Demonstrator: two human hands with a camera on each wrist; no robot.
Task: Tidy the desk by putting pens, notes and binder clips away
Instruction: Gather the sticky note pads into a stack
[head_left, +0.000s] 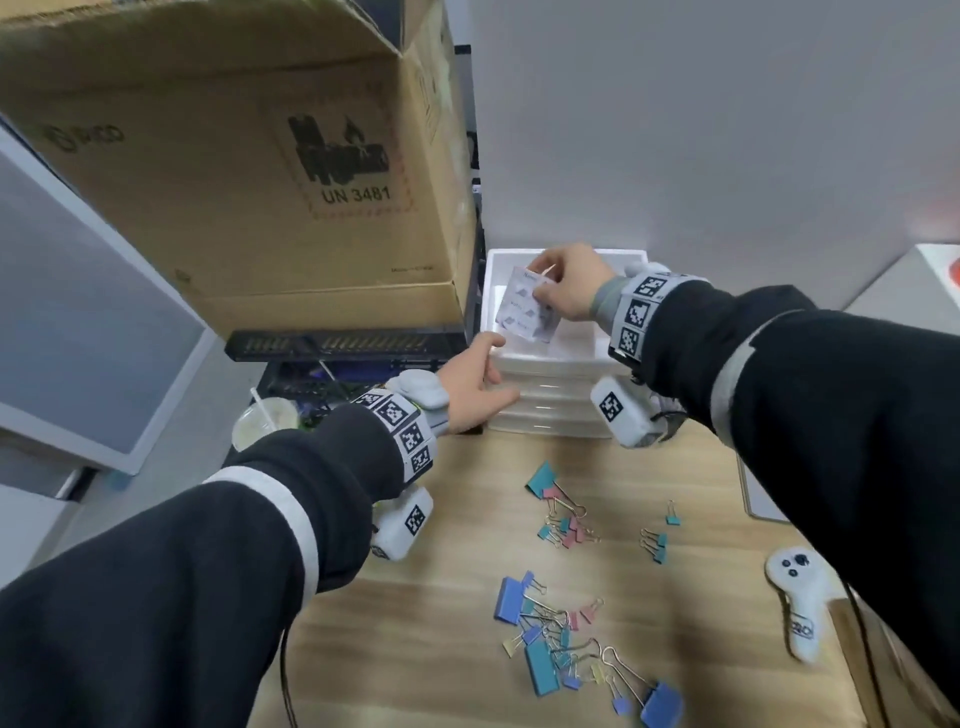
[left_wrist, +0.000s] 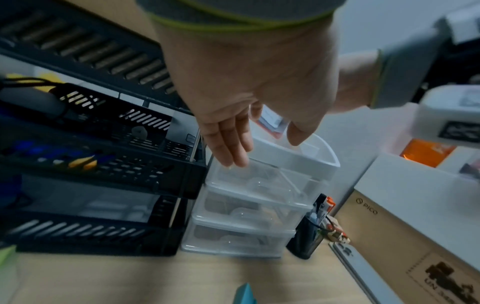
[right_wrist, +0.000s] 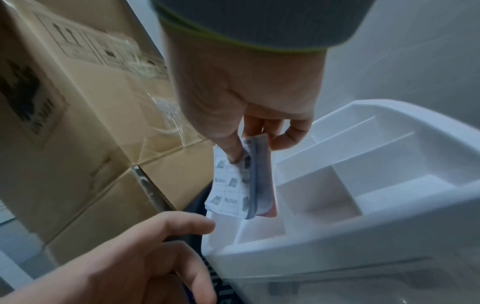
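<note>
My right hand (head_left: 550, 291) (right_wrist: 249, 144) pinches a wrapped pack of sticky notes (head_left: 524, 306) (right_wrist: 233, 185) between thumb and fingers and holds it upright over the left compartments of a white organiser tray (head_left: 597, 253) (right_wrist: 363, 236). That tray tops a clear drawer unit (head_left: 550, 410) (left_wrist: 246, 205). My left hand (head_left: 478, 384) (left_wrist: 233, 142) (right_wrist: 161, 246) rests on the unit's upper left corner with straight fingers and holds nothing. Several coloured binder clips (head_left: 561, 519) lie loose on the wooden desk, with a second heap (head_left: 566, 644) nearer me.
A big cardboard box (head_left: 260, 182) sits on black mesh letter trays (left_wrist: 103, 144) left of the unit. A dark pen holder (left_wrist: 309, 232) and a phone (left_wrist: 348, 257) stand to its right. A white controller (head_left: 797, 597) lies at the desk's right, a drink cup (head_left: 265, 421) at the left.
</note>
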